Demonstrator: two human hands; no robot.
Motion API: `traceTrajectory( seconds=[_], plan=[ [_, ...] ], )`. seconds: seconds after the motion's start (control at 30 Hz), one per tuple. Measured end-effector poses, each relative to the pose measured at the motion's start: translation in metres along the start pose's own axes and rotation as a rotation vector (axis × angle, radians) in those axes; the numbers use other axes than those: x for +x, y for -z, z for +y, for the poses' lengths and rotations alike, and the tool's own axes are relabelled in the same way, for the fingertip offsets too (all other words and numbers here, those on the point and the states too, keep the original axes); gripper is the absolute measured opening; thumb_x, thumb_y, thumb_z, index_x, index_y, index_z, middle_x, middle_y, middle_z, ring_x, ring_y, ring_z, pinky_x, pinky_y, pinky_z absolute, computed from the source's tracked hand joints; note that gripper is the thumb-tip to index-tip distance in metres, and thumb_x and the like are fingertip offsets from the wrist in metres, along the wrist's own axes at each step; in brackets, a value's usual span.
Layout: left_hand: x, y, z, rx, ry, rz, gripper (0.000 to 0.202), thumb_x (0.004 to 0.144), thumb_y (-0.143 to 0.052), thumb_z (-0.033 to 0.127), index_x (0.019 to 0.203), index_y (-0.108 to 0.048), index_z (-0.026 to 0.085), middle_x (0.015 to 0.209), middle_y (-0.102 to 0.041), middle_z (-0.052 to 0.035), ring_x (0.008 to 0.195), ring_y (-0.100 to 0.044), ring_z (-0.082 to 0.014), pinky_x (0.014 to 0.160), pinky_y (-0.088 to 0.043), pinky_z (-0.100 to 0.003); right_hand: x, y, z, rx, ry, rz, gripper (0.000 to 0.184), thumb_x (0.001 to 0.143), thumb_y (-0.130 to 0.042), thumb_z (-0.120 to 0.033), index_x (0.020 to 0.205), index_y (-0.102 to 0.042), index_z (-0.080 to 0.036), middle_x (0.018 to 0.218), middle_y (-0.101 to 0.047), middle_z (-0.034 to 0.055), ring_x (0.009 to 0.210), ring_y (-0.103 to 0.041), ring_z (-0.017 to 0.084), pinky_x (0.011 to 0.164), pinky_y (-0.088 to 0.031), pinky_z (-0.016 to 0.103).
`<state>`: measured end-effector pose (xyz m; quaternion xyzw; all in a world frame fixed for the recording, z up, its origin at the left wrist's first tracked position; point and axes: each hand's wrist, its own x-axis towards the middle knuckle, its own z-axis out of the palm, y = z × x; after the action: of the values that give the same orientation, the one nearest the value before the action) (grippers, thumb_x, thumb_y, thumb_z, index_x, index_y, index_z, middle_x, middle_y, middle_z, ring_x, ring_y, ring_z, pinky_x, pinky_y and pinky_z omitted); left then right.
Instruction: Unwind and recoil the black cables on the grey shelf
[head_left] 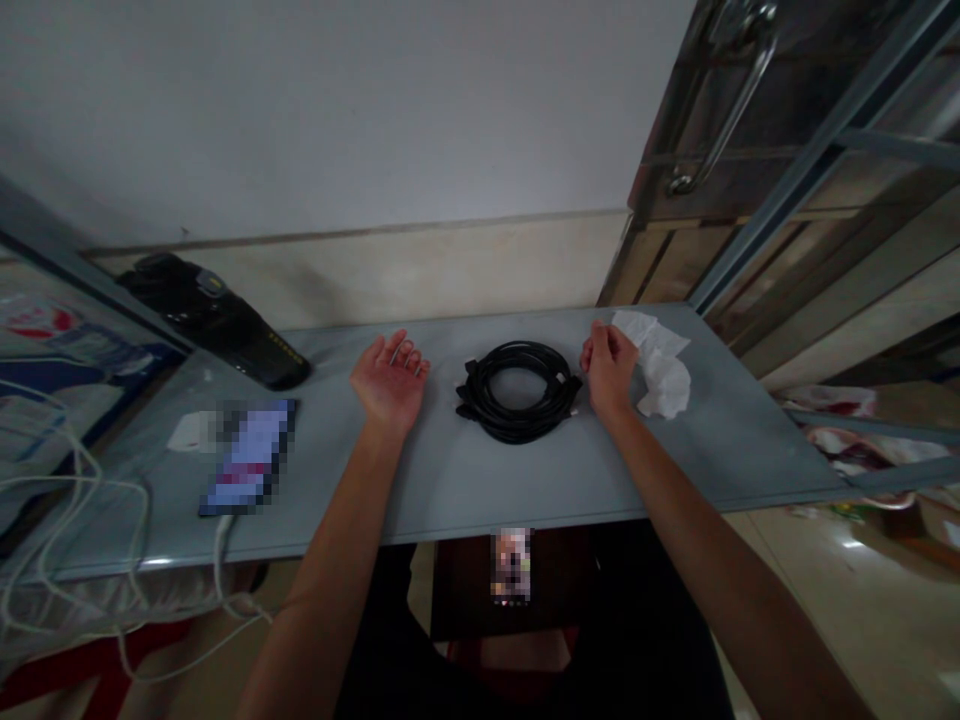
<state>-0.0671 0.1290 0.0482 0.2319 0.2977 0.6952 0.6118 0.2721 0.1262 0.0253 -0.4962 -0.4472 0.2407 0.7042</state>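
A coil of black cable (pixel 517 436) lies on the grey shelf table, with its connector ends at the left and right sides of the loop. To the left of it my left hand (pixel 391 385) rests palm up, fingers loosely bent and apart, holding nothing. Just right of the coil is my right hand (pixel 609 365), on its side with the fingers curled in; no object shows in it. Crumpled white tissue (pixel 664 378) lies right beside and partly behind my right hand.
A black bottle (pixel 232 330) stands at the back left. In front of it lie a phone (pixel 247 460) with a lit screen and a white item (pixel 191 431). White cords (pixel 82 490) hang at the left edge. Another lit phone (pixel 511 568) is below the table's front edge.
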Motion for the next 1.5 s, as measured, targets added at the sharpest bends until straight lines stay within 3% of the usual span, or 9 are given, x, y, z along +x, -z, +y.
traceTrajectory(
  seconds=[0.2,0.8,1.5],
  plan=[
    [-0.002,-0.003,0.002,-0.097,0.023,0.031,0.027,0.092,-0.081,0.041,0.107,-0.077,0.018,0.087,-0.070,-0.0035,0.073,-0.066,-0.0170,0.074,-0.054,-0.033,0.000,0.001,0.000,-0.033,0.003,0.000,0.065,0.104,-0.061,-0.082,0.070,-0.050,-0.027,0.062,-0.050,-0.0033,0.050,-0.046,0.014,0.047,-0.037,0.029],
    [-0.004,-0.007,0.003,-0.116,0.039,0.076,0.020,0.097,-0.075,0.038,0.105,-0.077,0.020,0.085,-0.070,-0.0040,0.071,-0.065,-0.0176,0.072,-0.054,-0.033,0.001,0.001,0.001,-0.056,0.027,-0.010,0.063,0.107,-0.060,-0.077,0.070,-0.049,-0.027,0.062,-0.049,-0.0034,0.049,-0.045,0.014,0.046,-0.037,0.029],
    [-0.010,-0.014,0.005,-0.114,0.041,0.077,0.020,0.101,-0.069,0.036,0.107,-0.077,0.020,0.084,-0.070,-0.0029,0.072,-0.064,-0.0161,0.073,-0.054,-0.032,0.000,0.000,-0.003,-0.041,0.007,-0.010,0.067,0.103,-0.060,-0.085,0.070,-0.049,-0.027,0.061,-0.049,-0.0037,0.049,-0.044,0.013,0.045,-0.036,0.028]
  ],
)
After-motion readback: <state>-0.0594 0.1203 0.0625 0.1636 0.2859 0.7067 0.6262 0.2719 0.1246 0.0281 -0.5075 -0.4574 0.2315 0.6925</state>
